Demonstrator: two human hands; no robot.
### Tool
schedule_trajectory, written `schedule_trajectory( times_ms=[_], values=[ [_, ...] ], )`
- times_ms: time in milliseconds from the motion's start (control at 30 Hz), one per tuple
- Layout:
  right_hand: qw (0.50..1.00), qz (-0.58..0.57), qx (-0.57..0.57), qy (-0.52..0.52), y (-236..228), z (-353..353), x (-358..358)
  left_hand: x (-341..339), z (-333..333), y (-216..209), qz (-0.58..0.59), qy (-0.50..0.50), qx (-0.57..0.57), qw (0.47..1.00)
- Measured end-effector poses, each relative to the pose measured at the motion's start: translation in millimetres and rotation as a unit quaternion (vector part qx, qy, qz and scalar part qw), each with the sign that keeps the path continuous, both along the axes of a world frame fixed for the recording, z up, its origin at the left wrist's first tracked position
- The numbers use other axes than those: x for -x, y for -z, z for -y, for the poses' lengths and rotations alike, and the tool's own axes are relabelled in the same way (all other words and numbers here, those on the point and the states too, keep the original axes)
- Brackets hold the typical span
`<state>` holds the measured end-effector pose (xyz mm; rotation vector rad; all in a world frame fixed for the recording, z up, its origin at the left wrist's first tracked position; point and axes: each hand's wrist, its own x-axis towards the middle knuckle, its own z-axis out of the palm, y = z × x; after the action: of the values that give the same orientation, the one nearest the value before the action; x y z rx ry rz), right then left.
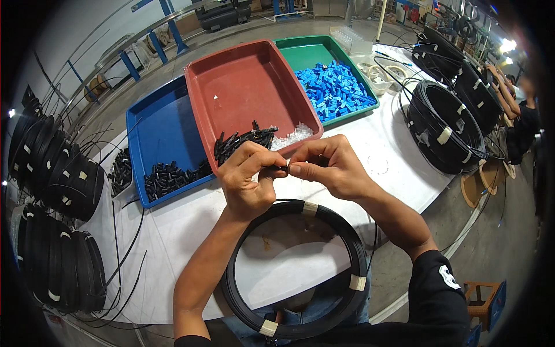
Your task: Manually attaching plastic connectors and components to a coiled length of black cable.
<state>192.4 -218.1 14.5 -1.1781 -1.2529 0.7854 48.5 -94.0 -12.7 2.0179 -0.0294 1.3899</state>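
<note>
My left hand (pixel 247 180) and my right hand (pixel 330 168) meet in front of the red tray, thumbs and fingertips pinched together. Between the fingertips is a small black part (pixel 281 169), mostly covered, so its exact kind is hidden. Below my hands, a coil of black cable (pixel 359 254) bound with pale tape leans at the table's near edge, between my forearms. The red tray (pixel 243 75) holds black plastic pieces (pixel 245 140) and small clear pieces (pixel 292 136) at its near end.
A blue tray (pixel 159 124) with short black pieces stands left, partly under the red tray. The green tray (pixel 300 45) at the back holds blue connector pieces (pixel 335 88). More cable coils (pixel 445 127) stand right, others (pixel 60 260) left. A person (pixel 520 124) is at far right.
</note>
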Motion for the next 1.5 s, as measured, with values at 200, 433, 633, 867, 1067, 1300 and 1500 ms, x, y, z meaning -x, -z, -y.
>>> schedule_trajectory(
  times_ms=[200,433,633,867,1067,1300,1500],
  values=[
    [0.999,-0.030,0.042,-0.006,-7,2,3,2,4,-1,-0.021,-0.008,0.005,1.000],
    [0.999,0.000,0.051,-0.009,-7,3,1,1,6,-2,-0.014,-0.032,-0.004,0.999],
    [0.995,-0.038,0.091,-0.023,-3,-1,1,2,6,-2,-0.014,-0.030,-0.017,0.999],
    [0.996,0.073,-0.037,0.028,10,-4,-7,8,-14,-22,-0.073,-0.037,-0.116,0.990],
    [0.984,0.135,-0.096,0.062,2,-4,-9,14,-18,-30,-0.065,-0.027,-0.146,0.987],
    [0.966,0.214,-0.119,0.078,-4,-4,-7,13,-16,-27,-0.092,-0.036,-0.152,0.984],
    [0.923,0.298,-0.227,0.093,1,-7,-5,12,-7,-22,-0.115,0.017,-0.059,0.991]
  ],
)
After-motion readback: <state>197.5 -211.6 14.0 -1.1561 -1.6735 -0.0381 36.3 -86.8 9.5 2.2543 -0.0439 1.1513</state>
